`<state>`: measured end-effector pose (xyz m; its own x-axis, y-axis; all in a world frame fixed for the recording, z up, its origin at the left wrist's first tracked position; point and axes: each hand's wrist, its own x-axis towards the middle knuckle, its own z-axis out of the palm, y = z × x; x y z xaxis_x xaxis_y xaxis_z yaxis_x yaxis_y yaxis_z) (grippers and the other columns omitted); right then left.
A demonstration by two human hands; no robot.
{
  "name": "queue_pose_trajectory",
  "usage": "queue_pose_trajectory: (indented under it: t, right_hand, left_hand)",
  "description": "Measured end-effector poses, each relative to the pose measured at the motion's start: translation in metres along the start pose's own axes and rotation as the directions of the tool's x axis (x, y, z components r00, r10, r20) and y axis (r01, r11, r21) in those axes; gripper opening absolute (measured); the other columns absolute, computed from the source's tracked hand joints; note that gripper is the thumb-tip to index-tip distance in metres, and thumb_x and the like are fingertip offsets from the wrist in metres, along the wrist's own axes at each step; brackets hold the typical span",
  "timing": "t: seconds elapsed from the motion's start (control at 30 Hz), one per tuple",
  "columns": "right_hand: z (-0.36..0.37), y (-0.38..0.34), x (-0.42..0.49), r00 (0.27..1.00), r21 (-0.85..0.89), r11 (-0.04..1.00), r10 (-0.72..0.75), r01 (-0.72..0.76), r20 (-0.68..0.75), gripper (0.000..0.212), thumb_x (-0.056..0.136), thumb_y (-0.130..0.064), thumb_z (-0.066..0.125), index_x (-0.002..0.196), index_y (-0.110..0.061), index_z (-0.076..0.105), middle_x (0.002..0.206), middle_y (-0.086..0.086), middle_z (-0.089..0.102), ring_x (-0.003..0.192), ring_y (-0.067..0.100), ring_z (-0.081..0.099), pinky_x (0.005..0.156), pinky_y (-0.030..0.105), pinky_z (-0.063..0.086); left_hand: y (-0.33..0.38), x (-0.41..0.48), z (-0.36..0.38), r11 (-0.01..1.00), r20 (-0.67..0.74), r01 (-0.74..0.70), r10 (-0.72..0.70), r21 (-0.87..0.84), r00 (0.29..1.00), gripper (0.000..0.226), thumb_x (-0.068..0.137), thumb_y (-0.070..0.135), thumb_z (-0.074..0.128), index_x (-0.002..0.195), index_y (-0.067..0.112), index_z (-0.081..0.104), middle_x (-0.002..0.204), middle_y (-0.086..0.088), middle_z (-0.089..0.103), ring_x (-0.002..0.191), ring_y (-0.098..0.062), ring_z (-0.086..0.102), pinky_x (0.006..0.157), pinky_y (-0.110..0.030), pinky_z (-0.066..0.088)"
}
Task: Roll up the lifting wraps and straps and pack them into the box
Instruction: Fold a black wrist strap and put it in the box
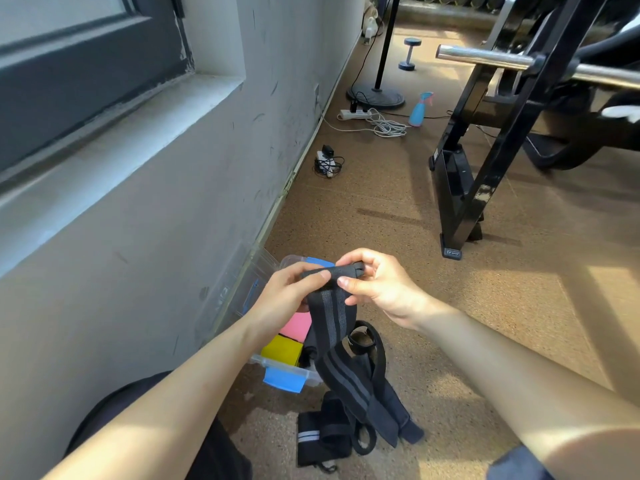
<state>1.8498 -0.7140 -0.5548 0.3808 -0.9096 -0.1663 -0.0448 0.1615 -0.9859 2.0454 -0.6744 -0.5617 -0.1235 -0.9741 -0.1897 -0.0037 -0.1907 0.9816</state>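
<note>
A black lifting wrap [331, 317] with grey stripes hangs from both my hands, its top end turned into a small roll. My left hand [289, 292] pinches the left part of that roll. My right hand [375, 284] grips its right end with thumb and fingers. The loose tail drops to the floor. Below it lies a pile of black straps [353, 427] and another striped wrap. Behind the hanging wrap, against the wall, stands a clear plastic box [304, 375] with blue latches, holding pink and yellow bands.
A grey wall [173, 237] runs along the left. A black rack leg [460, 216] and a steel bar stand at the right. Farther back on the cork floor lie a power strip with cables [374, 121], a blue spray bottle [420, 109] and a dumbbell [408, 53].
</note>
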Motion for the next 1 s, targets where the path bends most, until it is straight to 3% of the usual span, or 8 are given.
queue_pose_trajectory:
  t: [0.1,0.27,0.4,0.47,0.57,0.67,0.83,1.0]
  right_hand:
    - [0.001,0.001,-0.001,0.999,-0.03,0.999,-0.031,0.031,-0.014,0.026,0.088,0.01,0.071,0.103,-0.011,0.066,0.095,0.007,0.068,0.081,0.009,0.07,0.061,0.025,0.058]
    - [0.001,0.001,-0.002,1.0,-0.051,0.999,0.012,-0.011,0.024,0.028,0.09,0.004,0.071,0.114,-0.009,0.065,0.1,0.011,0.066,0.087,0.015,0.069,0.059,0.03,0.06]
    - [0.001,0.002,-0.004,0.985,0.004,0.989,0.147,-0.148,0.096,0.033,0.096,-0.024,0.068,0.122,-0.004,0.065,0.113,0.024,0.066,0.098,0.033,0.072,0.062,0.035,0.061]
    - [0.002,0.003,-0.005,0.988,0.018,0.991,0.13,-0.132,0.085,0.031,0.097,-0.024,0.066,0.12,-0.004,0.067,0.112,0.022,0.067,0.094,0.027,0.072,0.063,0.035,0.061]
    - [0.002,0.004,-0.005,0.996,0.05,0.996,0.073,-0.076,0.044,0.019,0.095,-0.01,0.068,0.113,-0.005,0.07,0.106,0.019,0.063,0.087,0.018,0.066,0.063,0.031,0.06]
    - [0.001,0.004,-0.006,0.997,0.06,0.996,0.06,-0.064,0.054,0.018,0.094,-0.004,0.068,0.112,-0.008,0.07,0.109,0.022,0.061,0.094,0.022,0.063,0.063,0.027,0.059]
    - [0.001,0.003,-0.008,0.995,0.016,0.998,0.062,-0.063,0.072,0.02,0.095,0.0,0.066,0.113,-0.008,0.068,0.101,0.013,0.062,0.084,0.014,0.065,0.065,0.029,0.059]
    - [0.0,-0.001,-0.01,0.996,-0.048,0.997,0.06,-0.057,0.061,0.028,0.094,0.001,0.068,0.12,-0.004,0.059,0.104,0.013,0.07,0.087,0.018,0.071,0.061,0.03,0.062]
  left_hand:
    - [-0.002,0.0,0.0,1.0,0.015,-0.021,0.021,0.023,1.0,0.021,0.102,0.023,0.061,0.116,0.009,0.069,0.101,-0.009,0.077,0.091,-0.017,0.076,0.074,-0.024,0.059]
    - [-0.004,-0.002,-0.001,0.99,-0.008,-0.115,0.116,0.076,0.993,0.017,0.099,0.004,0.062,0.115,-0.001,0.066,0.087,-0.005,0.073,0.075,-0.006,0.07,0.061,-0.018,0.052]
    - [-0.006,-0.003,-0.004,0.972,-0.009,-0.194,0.197,0.132,0.98,0.018,0.094,-0.004,0.067,0.109,0.005,0.069,0.096,-0.013,0.072,0.087,-0.018,0.071,0.073,-0.029,0.059]
    - [-0.008,-0.004,-0.003,0.961,0.001,-0.221,0.224,0.166,0.975,0.021,0.092,-0.007,0.068,0.107,0.007,0.069,0.098,-0.013,0.071,0.089,-0.018,0.07,0.077,-0.032,0.06]
    - [-0.004,-0.006,-0.001,0.969,0.01,-0.165,0.166,0.183,0.986,0.029,0.092,-0.005,0.068,0.116,0.012,0.066,0.096,0.0,0.07,0.078,-0.003,0.065,0.065,-0.021,0.053]
    - [0.003,-0.009,-0.001,0.996,0.041,-0.012,0.009,0.09,0.999,0.026,0.097,0.01,0.064,0.121,0.021,0.066,0.095,0.011,0.075,0.088,-0.008,0.071,0.069,-0.027,0.057]
    - [0.005,-0.011,-0.002,0.996,0.085,0.084,-0.085,0.018,0.993,0.031,0.106,0.038,0.05,0.116,0.018,0.072,0.106,-0.012,0.077,0.091,-0.021,0.073,0.069,-0.03,0.059]
    - [-0.002,-0.008,-0.004,1.0,0.031,0.012,-0.013,0.004,0.999,0.018,0.102,0.021,0.061,0.114,0.017,0.074,0.094,-0.011,0.078,0.08,-0.015,0.073,0.067,-0.026,0.057]
